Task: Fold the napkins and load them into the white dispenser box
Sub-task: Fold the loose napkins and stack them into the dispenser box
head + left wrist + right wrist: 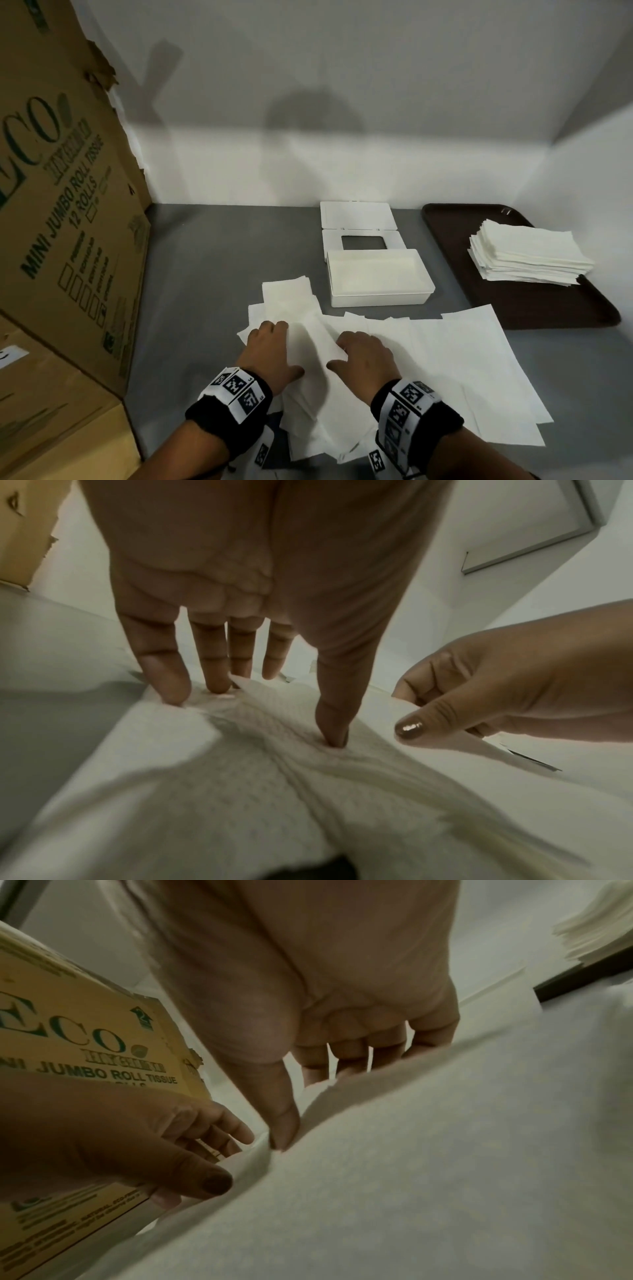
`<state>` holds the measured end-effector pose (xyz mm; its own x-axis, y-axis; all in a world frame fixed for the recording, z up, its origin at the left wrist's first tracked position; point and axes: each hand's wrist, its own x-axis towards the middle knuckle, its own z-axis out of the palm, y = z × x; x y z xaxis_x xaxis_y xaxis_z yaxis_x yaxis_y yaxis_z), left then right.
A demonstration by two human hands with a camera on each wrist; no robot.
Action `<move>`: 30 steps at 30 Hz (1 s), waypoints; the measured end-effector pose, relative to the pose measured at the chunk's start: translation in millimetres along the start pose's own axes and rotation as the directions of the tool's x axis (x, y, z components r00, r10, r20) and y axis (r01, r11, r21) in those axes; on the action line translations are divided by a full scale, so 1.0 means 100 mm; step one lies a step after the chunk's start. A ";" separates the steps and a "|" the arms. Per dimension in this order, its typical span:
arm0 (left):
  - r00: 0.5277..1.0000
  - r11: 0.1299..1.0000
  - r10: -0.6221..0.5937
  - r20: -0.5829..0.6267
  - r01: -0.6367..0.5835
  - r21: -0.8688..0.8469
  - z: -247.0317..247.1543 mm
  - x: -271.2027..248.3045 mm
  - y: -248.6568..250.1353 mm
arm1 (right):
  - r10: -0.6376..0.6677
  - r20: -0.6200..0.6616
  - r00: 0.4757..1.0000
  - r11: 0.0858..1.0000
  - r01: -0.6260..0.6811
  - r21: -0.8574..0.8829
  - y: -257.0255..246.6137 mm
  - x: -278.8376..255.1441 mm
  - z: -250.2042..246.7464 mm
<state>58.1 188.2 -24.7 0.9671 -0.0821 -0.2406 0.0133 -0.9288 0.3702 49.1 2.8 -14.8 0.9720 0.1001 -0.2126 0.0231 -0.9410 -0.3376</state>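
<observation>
A loose napkin (310,337) on the grey table (205,260) is pressed down by the straight, spread fingers of the left hand (270,349); beside it, the same sheet is pinched by the right hand (366,356). A crooked or torn fold could result if the thin sheet is dragged unevenly. The white dispenser box (378,279) lies empty behind, and the stacked napkins (527,255) wait on the brown tray (445,219), farthest right.
</observation>
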 end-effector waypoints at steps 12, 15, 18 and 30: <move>0.995 0.981 0.047 -0.091 -0.063 -0.182 -0.14 0.04 -0.02 | -0.181 -0.138 0.974 0.952 0.209 0.223 0.01 -0.13 -0.14; 0.987 0.929 0.125 -0.103 -0.153 -0.336 -0.28 0.07 0.00 | -0.194 -0.115 0.974 0.908 0.223 0.356 0.05 -0.14 -0.25; 0.966 0.856 0.236 -0.106 -0.259 -0.447 -0.44 0.06 0.06 | -0.174 -0.069 0.982 0.889 0.187 0.418 0.15 -0.08 -0.32; 0.987 0.654 0.075 -0.141 -0.155 -0.740 -0.66 0.36 0.26 | -0.019 0.136 0.991 0.446 -0.113 0.888 0.74 0.10 -0.60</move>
<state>110.4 185.1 35.4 0.9915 -0.0994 -0.0837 0.0468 -0.3279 0.9436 74.7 -85.2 13.6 0.9307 0.1608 -0.3287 -0.3074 -0.1437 -0.9407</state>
